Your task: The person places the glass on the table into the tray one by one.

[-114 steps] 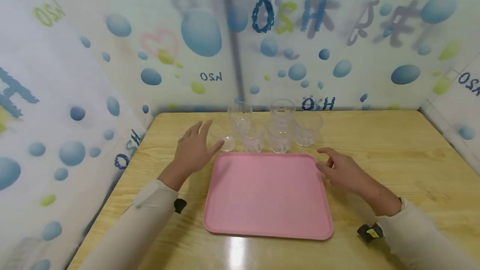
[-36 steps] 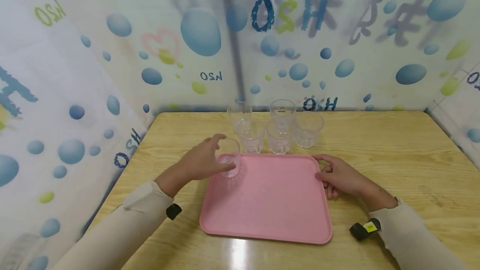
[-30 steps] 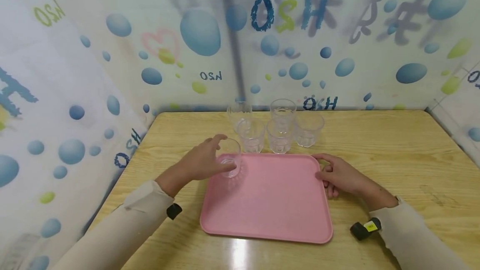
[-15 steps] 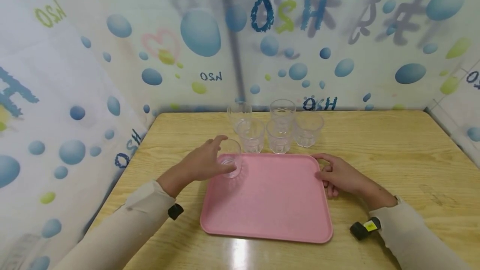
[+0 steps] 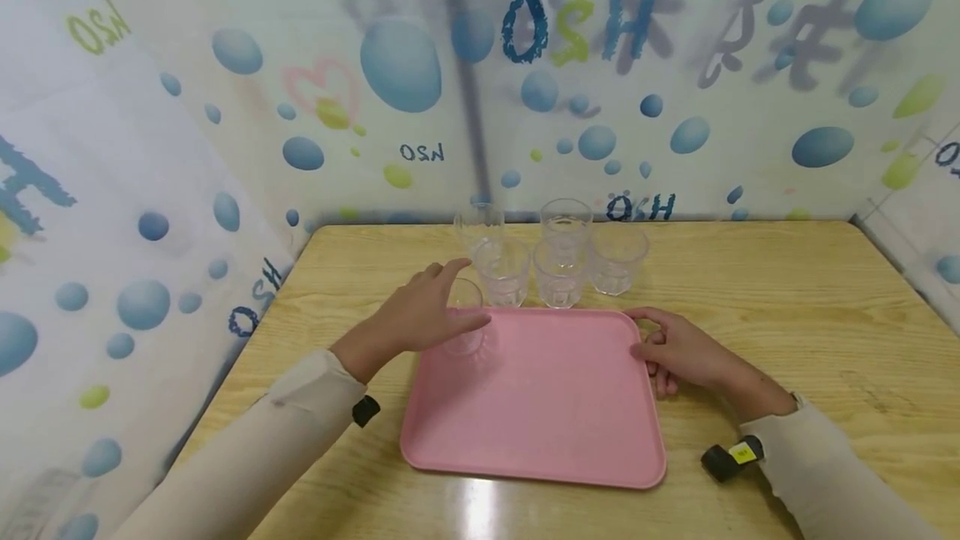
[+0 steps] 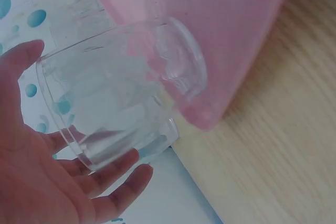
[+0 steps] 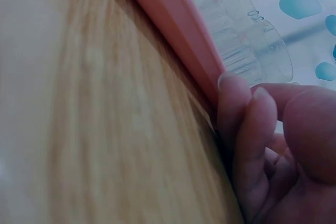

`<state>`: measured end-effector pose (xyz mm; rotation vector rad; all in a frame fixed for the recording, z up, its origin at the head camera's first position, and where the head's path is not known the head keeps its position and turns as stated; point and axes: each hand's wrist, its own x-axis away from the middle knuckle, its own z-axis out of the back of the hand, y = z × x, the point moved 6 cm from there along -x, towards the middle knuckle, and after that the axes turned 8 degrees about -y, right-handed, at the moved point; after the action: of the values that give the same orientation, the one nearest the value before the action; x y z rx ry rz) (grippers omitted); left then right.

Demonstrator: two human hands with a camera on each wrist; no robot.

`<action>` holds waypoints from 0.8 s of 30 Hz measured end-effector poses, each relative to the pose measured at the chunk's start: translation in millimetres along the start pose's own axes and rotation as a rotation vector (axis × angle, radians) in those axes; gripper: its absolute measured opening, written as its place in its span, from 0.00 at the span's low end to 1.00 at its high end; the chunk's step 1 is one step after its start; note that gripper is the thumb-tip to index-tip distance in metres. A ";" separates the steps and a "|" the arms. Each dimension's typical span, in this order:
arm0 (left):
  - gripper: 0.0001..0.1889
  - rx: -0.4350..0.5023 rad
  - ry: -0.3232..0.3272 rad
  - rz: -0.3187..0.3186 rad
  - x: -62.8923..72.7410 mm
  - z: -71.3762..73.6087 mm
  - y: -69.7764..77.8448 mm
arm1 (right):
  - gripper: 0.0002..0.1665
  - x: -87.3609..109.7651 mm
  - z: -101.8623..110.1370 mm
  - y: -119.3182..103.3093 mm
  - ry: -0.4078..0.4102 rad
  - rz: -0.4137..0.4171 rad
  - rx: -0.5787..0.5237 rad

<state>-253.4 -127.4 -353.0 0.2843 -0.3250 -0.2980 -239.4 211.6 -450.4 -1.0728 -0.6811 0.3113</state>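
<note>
A clear drinking glass stands upright on the far left corner of a pink tray. My left hand is right beside this glass, partly covering it in the head view. In the left wrist view the fingers are spread loosely around the rim end of the glass, thumb held away from it. At the tray's far right corner, my right hand holds the edge, thumb on the rim and other fingers curled below. The right wrist view has those fingertips against the tray edge.
Several more clear glasses stand close together just behind the tray, among them a front glass, a middle one and a right one. The wooden table ends at a patterned wall.
The left hand took the leftmost glass from the table onto the tray, then loosened and rose slightly to the right. The right hand took hold of the tray's corner and has stayed there.
</note>
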 end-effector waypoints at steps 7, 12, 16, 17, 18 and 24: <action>0.47 -0.015 -0.028 0.002 -23.3 7.2 16.2 | 0.40 -0.9 1.3 0.6 -0.005 -0.005 -0.009; 0.43 -0.083 -0.032 0.006 -35.9 13.7 22.6 | 0.40 -4.1 -0.8 -1.3 -0.016 0.001 -0.010; 0.41 -0.132 -0.022 0.012 -44.0 20.4 26.1 | 0.40 -7.3 -2.4 -4.0 -0.023 0.013 -0.007; 0.41 -0.140 -0.025 0.019 -46.2 21.3 26.6 | 0.40 -8.0 -2.8 -4.7 -0.026 0.021 -0.008; 0.41 -0.148 -0.032 0.029 -48.4 21.8 27.0 | 0.40 -8.4 -3.2 -5.3 -0.029 0.028 -0.008; 0.44 -0.199 -0.107 0.047 -64.3 15.5 33.3 | 0.41 -2.0 -2.6 -2.5 -0.024 -0.003 -0.021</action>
<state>-309.1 -79.1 -345.6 0.0653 -0.4038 -0.2969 -239.4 207.5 -449.7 -1.0895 -0.7088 0.3149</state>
